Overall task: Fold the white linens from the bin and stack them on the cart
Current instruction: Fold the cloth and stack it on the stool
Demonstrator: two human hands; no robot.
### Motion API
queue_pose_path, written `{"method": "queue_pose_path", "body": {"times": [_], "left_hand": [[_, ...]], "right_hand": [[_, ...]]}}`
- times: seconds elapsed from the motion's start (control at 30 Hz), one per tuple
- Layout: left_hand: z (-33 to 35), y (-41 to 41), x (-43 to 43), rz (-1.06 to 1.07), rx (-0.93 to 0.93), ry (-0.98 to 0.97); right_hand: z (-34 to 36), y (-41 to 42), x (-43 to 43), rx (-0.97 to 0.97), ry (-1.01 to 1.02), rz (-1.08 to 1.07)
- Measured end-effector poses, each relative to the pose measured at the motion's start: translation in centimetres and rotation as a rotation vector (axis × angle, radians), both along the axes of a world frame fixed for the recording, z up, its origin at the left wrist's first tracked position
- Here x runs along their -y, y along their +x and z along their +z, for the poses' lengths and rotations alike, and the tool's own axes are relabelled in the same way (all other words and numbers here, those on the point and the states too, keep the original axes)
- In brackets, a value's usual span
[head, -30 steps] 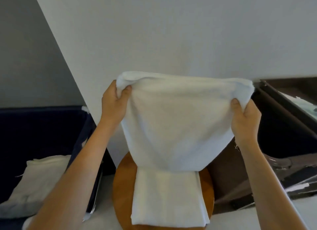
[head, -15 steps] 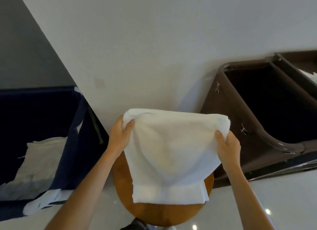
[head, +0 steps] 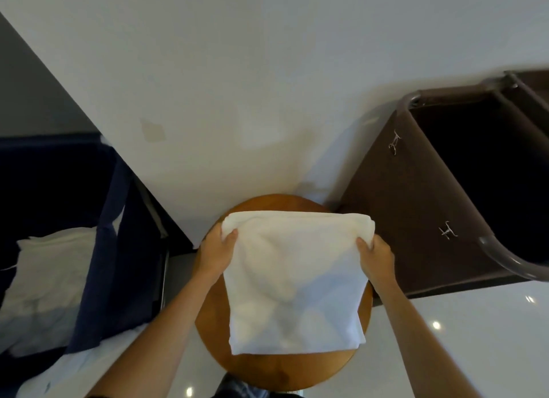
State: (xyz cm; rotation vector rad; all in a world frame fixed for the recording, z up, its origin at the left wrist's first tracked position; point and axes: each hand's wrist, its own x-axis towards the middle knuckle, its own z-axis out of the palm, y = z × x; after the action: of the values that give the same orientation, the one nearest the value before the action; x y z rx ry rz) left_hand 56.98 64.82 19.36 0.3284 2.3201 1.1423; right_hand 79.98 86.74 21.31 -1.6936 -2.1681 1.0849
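The folded white linen [head: 297, 293] lay flat between and below both hands, with its thick folded edge at the fingertips and its loose end toward the person. Each hand pinched one far corner, which likely kept the layers aligned as the fold was set down. The left hand [head: 216, 253] gripped the left corner with its thumb on top and its fingers underneath. The right hand [head: 376, 258] gripped the right corner the same way. Neither hand had let go.

A pale wall [head: 267, 85] rose beyond both hands. A glossy light floor [head: 460, 338] extended below and outward of the right hand. A brown fabric cart [head: 410, 219] with a tubular frame stood outward of the right hand, near the linen; it was probably the stacking destination. A navy bin [head: 118, 264] stood outward of the left hand and held unfolded linens [head: 50, 278]. A round wooden stool [head: 214, 338] sat directly beneath both hands and served as the folding surface, and its rim showed on every side of the linen.
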Motion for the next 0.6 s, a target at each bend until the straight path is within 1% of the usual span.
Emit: {"method": "queue_pose_path", "body": {"times": [0.17, 0.23, 0.3, 0.4, 0.47, 0.6], "left_hand": [[-1.9, -1.6, -0.4, -0.060, -0.016, -0.181], [-2.7, -1.4, -0.2, -0.096, 0.012, -0.231], [-3.1, -0.9, 0.1, -0.152, 0.035, -0.254], [-3.7, 0.4, 0.9, -0.280, 0.028, -0.321], [-3.6, 1.8, 1.8, -0.321, 0.063, -0.338], [-4.1, 4.3, 4.6, -0.308, 0.083, -0.418]], "right_hand": [[-0.8, -0.9, -1.0, 0.137, -0.064, -0.023], [-1.4, -1.0, -0.7, 0.189, -0.108, -0.003], [-1.9, -1.0, 0.3, 0.217, -0.156, 0.027], [-3.1, -0.8, 2.6, 0.278, -0.196, 0.134], [-3.6, -0.6, 4.3, 0.296, -0.205, 0.186], [-4.9, -0.4, 7.8, 0.260, -0.264, 0.273]]}}
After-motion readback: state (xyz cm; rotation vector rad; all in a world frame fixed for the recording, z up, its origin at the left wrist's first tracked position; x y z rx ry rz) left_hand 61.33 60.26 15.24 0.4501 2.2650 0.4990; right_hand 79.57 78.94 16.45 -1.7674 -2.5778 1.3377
